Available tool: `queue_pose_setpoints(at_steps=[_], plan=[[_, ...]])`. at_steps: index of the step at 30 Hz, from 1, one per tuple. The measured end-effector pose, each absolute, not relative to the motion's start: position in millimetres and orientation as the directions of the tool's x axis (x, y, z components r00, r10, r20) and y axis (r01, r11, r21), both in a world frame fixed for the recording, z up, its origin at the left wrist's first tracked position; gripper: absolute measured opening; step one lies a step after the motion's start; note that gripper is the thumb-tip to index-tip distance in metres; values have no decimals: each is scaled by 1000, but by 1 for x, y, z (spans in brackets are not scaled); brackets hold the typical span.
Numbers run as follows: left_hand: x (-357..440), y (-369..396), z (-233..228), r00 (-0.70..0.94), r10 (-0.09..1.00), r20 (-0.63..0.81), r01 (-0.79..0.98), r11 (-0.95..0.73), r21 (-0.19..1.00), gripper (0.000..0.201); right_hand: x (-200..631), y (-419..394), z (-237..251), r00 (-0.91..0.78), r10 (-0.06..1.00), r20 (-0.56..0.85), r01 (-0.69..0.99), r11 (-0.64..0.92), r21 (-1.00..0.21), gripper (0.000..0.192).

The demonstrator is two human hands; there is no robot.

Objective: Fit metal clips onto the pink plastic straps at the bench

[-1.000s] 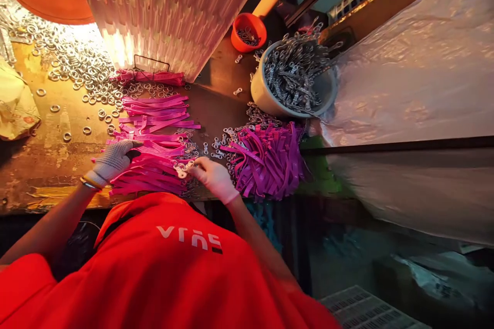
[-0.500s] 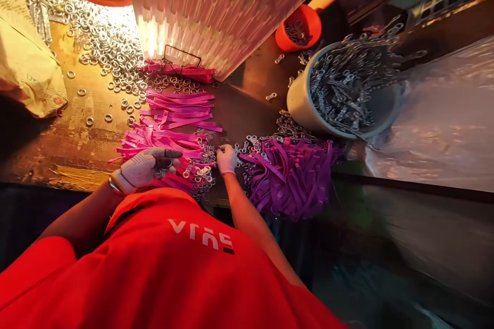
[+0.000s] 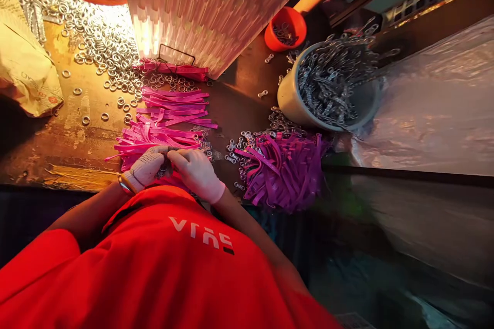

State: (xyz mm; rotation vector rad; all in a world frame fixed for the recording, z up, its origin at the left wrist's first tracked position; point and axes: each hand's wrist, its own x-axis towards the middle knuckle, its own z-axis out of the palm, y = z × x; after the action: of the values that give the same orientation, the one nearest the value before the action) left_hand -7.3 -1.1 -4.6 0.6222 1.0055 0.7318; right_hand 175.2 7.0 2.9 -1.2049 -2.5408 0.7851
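Note:
Both my hands wear white gloves and meet at the near edge of the table, over a pile of pink straps (image 3: 162,133). My left hand (image 3: 146,168) is curled with its fingertips pinching a small item I cannot make out, against the fingertips of my right hand (image 3: 196,172). My right hand is closed too and touches the same spot. Small metal clips (image 3: 235,146) lie scattered just right of my hands. A heap of purple straps (image 3: 283,169) sits further right.
A pale bucket (image 3: 293,108) full of metal hooks stands behind the purple heap. An orange scoop (image 3: 285,33) lies behind it. Metal rings (image 3: 104,51) are strewn at the back left under a lit lampshade (image 3: 216,5). A paper bag (image 3: 23,72) sits at the far left.
My right hand has come back from the loose clips to meet my left hand over the pink straps. The view has shifted slightly.

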Motion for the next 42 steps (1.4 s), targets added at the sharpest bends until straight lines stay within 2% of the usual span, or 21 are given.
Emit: queue_pose_setpoints(at_steps=[2, 5, 7, 10, 16, 20, 22, 25, 29, 33, 35, 38, 40, 42], plan=[[-5, -8, -3, 345, 802, -487, -259, 580, 772, 22, 170, 4, 3, -606, 795, -13, 638, 476, -605, 31], [0, -17, 5, 323, 818, -475, -282, 563, 777, 26, 170, -5, 1, -339, 940, 34, 526, 219, -822, 32], [4, -22, 10, 303, 829, -471, -297, 551, 780, 33, 171, -12, 3, -162, 986, -38, 360, 24, -933, 32], [10, -26, 14, 272, 841, -468, -290, 535, 793, 38, 172, -22, 7, -96, 985, -144, 217, -120, -969, 33], [17, -25, 23, 298, 813, -500, -257, 572, 779, 35, 187, -27, 11, -175, 982, -68, 382, 4, -924, 37], [17, -23, 28, 372, 728, -575, -265, 678, 686, 27, 200, -20, 14, -247, 965, -88, 316, -6, -949, 36], [17, -22, 27, 412, 672, -616, -219, 729, 649, 29, 206, -16, 13, -355, 933, -55, 348, 78, -934, 36], [17, -21, 22, 446, 624, -642, -118, 752, 648, 39, 211, -9, 7, -531, 847, 26, 409, 284, -868, 32], [19, -15, 19, 374, 691, -619, -51, 682, 730, 42, 216, -3, 2, -513, 857, 34, 553, 361, -751, 25], [22, -7, 27, 369, 758, -537, 54, 559, 827, 34, 218, 2, 5, -550, 832, -70, 662, 383, -644, 29], [25, -5, 28, 373, 745, -553, 59, 576, 816, 28, 214, 2, 7, -546, 831, -111, 703, 382, -600, 30], [31, 0, 22, 340, 702, -626, -68, 682, 728, 20, 206, 0, 5, -422, 901, -100, 784, 307, -539, 30], [36, 13, 12, 321, 705, -633, -134, 695, 707, 15, 203, 1, 0, -300, 947, -114, 800, 184, -571, 30], [40, 38, -4, 352, 737, -576, -67, 634, 770, 10, 206, 6, -7, -179, 966, -186, 755, 13, -656, 32]])
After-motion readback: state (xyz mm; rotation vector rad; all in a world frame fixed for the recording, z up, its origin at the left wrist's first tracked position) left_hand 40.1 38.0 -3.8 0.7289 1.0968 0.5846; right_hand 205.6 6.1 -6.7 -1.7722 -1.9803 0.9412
